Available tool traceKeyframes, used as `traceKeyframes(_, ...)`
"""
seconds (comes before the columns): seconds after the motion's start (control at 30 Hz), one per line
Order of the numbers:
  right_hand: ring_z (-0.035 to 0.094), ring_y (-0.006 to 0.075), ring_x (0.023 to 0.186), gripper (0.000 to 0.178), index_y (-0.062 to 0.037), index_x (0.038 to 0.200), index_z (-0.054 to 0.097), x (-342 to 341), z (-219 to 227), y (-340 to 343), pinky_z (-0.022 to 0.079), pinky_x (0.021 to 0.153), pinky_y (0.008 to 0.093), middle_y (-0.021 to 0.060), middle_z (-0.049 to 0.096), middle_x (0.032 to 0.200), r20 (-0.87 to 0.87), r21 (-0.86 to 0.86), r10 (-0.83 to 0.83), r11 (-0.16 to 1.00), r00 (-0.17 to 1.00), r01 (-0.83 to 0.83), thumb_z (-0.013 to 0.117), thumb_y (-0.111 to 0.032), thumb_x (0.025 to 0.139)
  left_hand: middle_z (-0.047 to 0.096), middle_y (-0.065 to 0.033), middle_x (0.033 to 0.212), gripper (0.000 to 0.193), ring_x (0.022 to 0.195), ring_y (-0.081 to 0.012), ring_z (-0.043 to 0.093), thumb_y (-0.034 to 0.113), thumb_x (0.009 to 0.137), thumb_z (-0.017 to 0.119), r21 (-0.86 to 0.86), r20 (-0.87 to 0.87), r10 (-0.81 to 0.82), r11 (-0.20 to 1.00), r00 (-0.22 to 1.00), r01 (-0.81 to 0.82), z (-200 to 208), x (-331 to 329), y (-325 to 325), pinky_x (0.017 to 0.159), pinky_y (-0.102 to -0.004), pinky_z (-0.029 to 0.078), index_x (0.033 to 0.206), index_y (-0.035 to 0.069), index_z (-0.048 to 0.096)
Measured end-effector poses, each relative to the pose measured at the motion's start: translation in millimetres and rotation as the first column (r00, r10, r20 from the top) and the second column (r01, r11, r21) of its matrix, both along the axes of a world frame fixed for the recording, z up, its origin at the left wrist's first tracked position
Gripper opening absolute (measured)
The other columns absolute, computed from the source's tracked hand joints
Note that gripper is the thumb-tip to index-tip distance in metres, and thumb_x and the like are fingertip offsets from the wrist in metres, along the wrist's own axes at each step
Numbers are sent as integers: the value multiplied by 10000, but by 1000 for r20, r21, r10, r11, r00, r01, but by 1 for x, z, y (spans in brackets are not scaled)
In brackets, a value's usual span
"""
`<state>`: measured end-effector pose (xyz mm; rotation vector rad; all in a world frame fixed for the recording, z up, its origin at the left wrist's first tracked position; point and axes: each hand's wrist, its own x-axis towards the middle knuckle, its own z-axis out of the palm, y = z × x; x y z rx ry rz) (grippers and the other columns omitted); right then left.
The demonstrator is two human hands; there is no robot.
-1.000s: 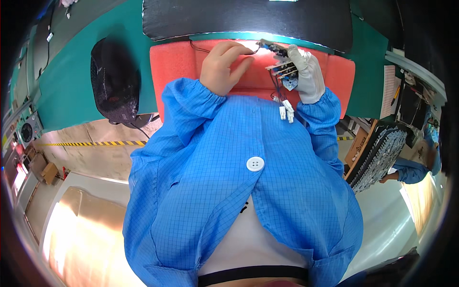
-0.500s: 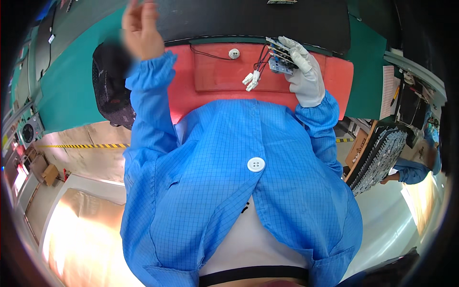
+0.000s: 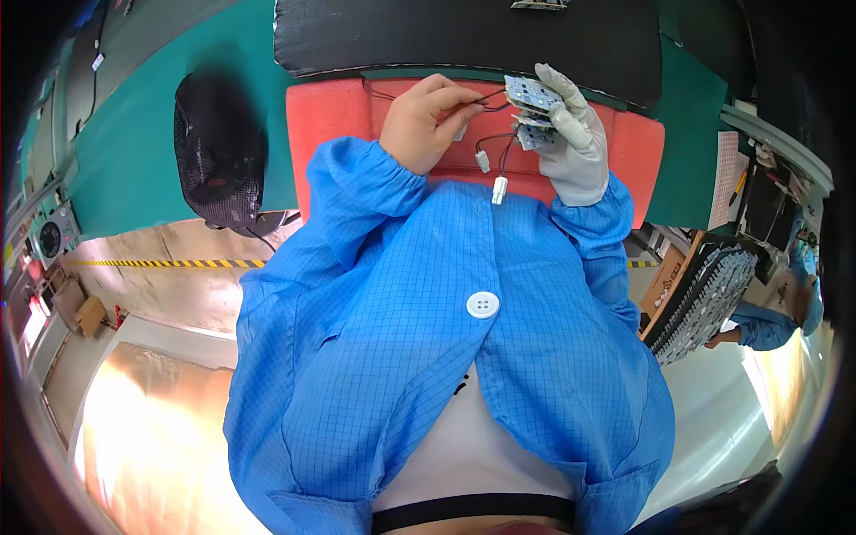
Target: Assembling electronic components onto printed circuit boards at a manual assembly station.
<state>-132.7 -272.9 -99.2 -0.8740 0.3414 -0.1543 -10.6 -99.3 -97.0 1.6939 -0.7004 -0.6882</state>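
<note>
My right hand (image 3: 575,147), in a white glove, grips a small stack of circuit boards (image 3: 533,93) with light-coloured faces. Black wires run from the stack; a white plug (image 3: 482,161) and a second white connector (image 3: 499,190) dangle below it. My bare left hand (image 3: 426,123) pinches a thin black cable (image 3: 493,98) between thumb and fingers, just left of the boards. Beneath both hands lies a red foam pad (image 3: 312,116). Part of another white piece shows under my left fingers, mostly hidden.
Beyond the pad lies a black mat (image 3: 446,40) on the green table (image 3: 125,169), with another board (image 3: 539,4) at its far edge. A black mesh item (image 3: 218,152) sits left of the pad. At right are a rack of parts (image 3: 709,294) and another person's blue sleeve (image 3: 767,325).
My left hand has come down from the upper left to the boards and now pinches a cable. In my right hand the boards have turned, and their white plugs hang lower and apart.
</note>
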Motion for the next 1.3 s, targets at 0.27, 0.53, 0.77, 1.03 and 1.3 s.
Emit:
traceKeyframes(0.27,630,171,875,432,-35,1293,456,8,15,11,524,647,271,161,577,1169,-89,-88,-72,994,993,64,513,-235,915,574,-119,815,120,692,-252,599,97,812,643,-13,163,-101,994,981,105,-8,-11,8,618,-333,482,899,14,644)
traceKeyframes(0.53,574,81,604,459,-29,1134,574,11,22,7,425,484,195,43,646,774,-392,-214,66,963,918,-161,481,-427,923,597,-102,852,122,754,-177,617,-22,841,583,-76,212,55,996,976,-40,-7,11,4,675,-267,490,949,-26,639)
traceKeyframes(0.77,644,139,727,418,-6,1184,522,6,23,9,503,530,228,123,651,939,-285,-168,159,963,945,-213,593,-207,824,617,-93,874,138,772,-171,632,-10,854,570,31,207,58,997,977,-65,-18,13,9,701,-254,501,972,-1,641)
traceKeyframes(1.03,668,175,810,396,3,1153,549,4,20,5,572,675,274,130,657,961,-202,-384,67,912,977,-142,658,-81,782,641,-109,913,152,805,-178,638,-63,822,576,-114,177,156,984,972,-138,-31,5,7,719,-259,507,958,-19,625)
traceKeyframes(1.3,616,135,755,408,49,1099,538,4,22,6,491,664,262,89,649,896,-282,-303,143,925,949,-229,633,-118,739,586,-135,877,105,824,-325,589,51,798,536,-42,389,9,999,921,8,-54,7,13,711,-365,499,900,44,561)
